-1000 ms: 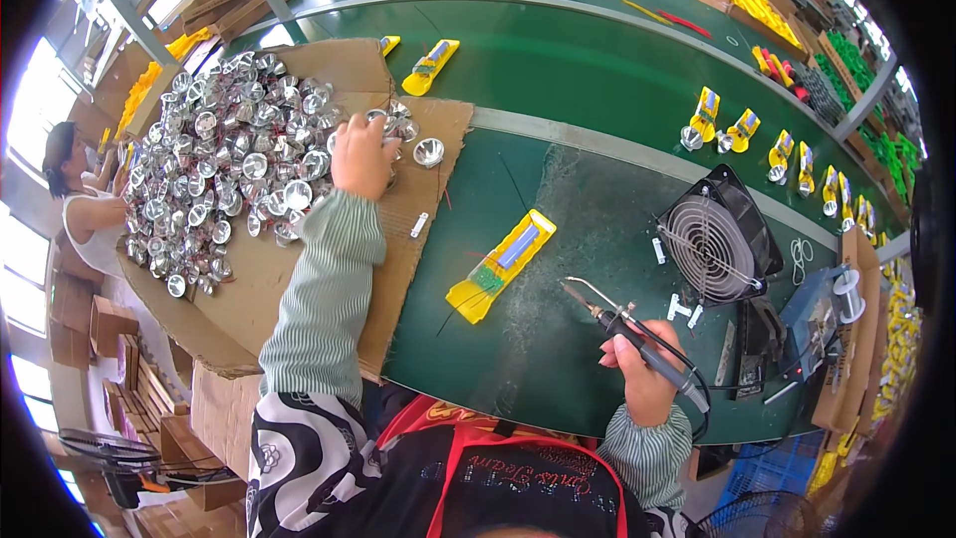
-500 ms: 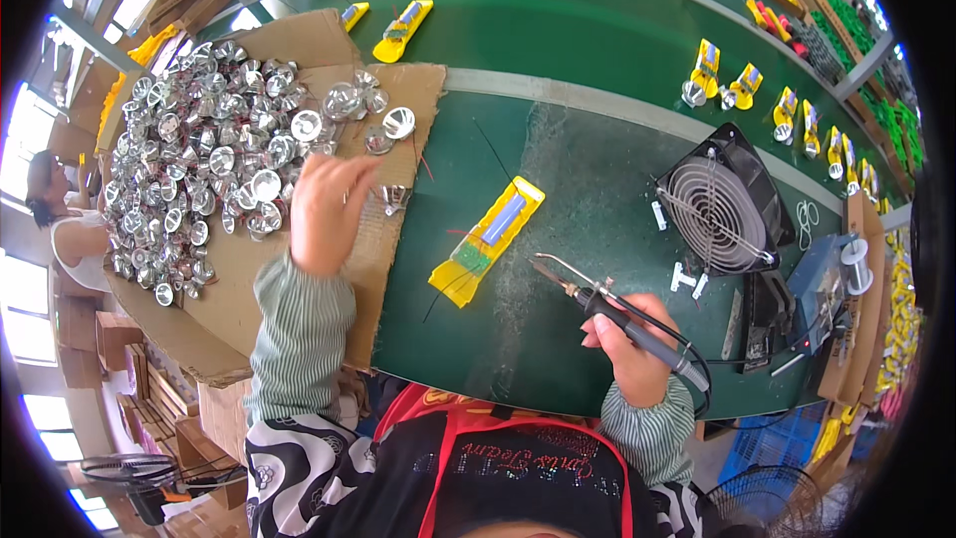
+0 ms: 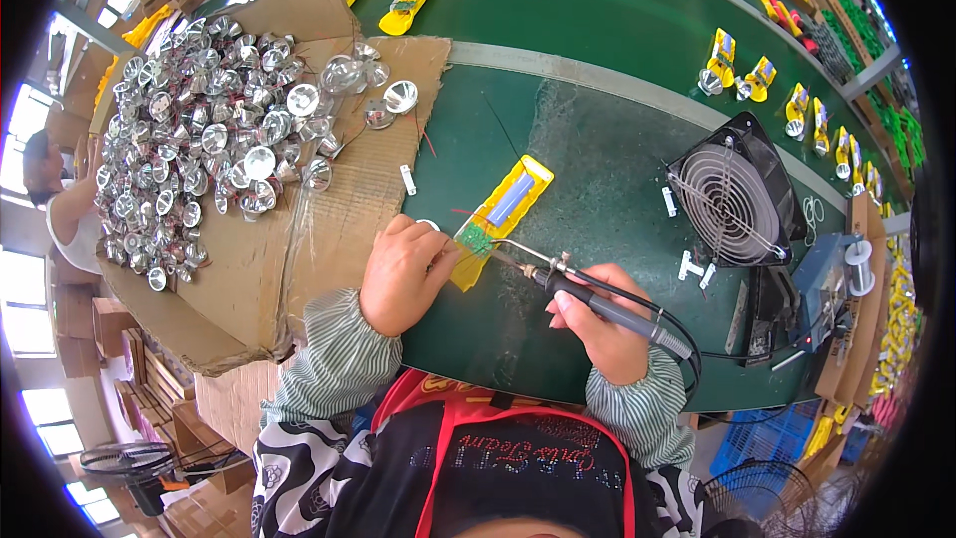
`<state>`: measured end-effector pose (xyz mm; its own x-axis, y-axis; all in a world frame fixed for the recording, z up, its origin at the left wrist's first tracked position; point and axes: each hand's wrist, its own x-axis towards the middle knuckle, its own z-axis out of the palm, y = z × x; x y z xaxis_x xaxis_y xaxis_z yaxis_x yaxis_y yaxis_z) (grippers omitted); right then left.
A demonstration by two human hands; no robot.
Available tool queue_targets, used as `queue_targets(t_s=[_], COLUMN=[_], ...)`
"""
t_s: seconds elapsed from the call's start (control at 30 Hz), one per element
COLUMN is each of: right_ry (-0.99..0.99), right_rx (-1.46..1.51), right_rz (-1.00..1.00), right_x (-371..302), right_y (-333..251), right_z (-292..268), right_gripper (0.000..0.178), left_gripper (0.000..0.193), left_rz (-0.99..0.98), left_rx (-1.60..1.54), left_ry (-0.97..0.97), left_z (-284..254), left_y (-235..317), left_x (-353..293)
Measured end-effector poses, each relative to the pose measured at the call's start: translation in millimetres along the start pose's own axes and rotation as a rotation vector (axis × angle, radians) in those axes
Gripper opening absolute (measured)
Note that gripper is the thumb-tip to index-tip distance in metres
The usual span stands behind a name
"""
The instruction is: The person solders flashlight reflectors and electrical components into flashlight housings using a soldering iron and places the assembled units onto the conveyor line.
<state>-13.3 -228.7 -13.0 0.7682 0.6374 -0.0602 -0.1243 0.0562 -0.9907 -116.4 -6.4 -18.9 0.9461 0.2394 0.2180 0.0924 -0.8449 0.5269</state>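
My right hand (image 3: 609, 324) is wrapped round a soldering iron (image 3: 597, 307) with a thin metal feed tube along it. The iron's tip meets the green circuit board (image 3: 476, 239) on a yellow plastic housing (image 3: 536, 171), which lies slanted on the bench. A blue cylindrical cell (image 3: 512, 197) sits in that housing, and thin black and red wires stick out. My left hand (image 3: 400, 274) is closed beside the board's left edge. A small shiny reflector cup (image 3: 428, 225) shows its rim at those fingers, which mostly hide it.
Many silver reflector cups (image 3: 214, 139) are heaped on cardboard (image 3: 368, 179) at left. A black fan with a round grille (image 3: 732, 199), a blue soldering station (image 3: 835, 279) and a solder spool (image 3: 856, 267) stand at right. More yellow housings (image 3: 723, 55) lie along the green far surface (image 3: 558, 0).
My left hand has come from the cardboard down and right to the housing, and the cup lying near it there is gone. The iron has moved left onto the circuit board.
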Motion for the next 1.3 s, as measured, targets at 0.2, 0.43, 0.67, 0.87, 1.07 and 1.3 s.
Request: queue_targets(t_s=[0.2,0.43,0.67,0.87,1.07,1.3], right_ry=[-0.018,-0.029,-0.039,-0.023,0.03,0.027], right_rx=[0.048,0.053,0.032,0.039,0.037,0.042], right_rz=[0.036,0.07,0.047,0.051,0.035,0.05], right_x=[6.8,10.5,13.0,10.8,7.4,2.1], right_y=[3.9,5.8,10.5,6.5,-5.8,-8.4], right_z=[2.7,4.6,3.2,3.3,0.9,-9.0], right_gripper=[0.016,0.017,0.017,0.017,0.016,0.016], left_gripper=[0.005,0.006,0.005,0.005,0.005,0.008], left_rz=[-0.012,-0.01,-0.018,-0.024,-0.027,-0.036], left_rx=[0.002,-0.008,-0.021,-0.024,-0.042,-0.035], left_ry=[-0.044,-0.039,-0.039,-0.057,-0.063,-0.077], left_z=[-0.4,-0.1,0.3,0.0,-1.5,-4.4], left_y=[-1.5,-1.9,-2.2,-1.3,-5.2,0.9], left_x=[0.8,0.9,1.8,2.3,-1.1,1.2])
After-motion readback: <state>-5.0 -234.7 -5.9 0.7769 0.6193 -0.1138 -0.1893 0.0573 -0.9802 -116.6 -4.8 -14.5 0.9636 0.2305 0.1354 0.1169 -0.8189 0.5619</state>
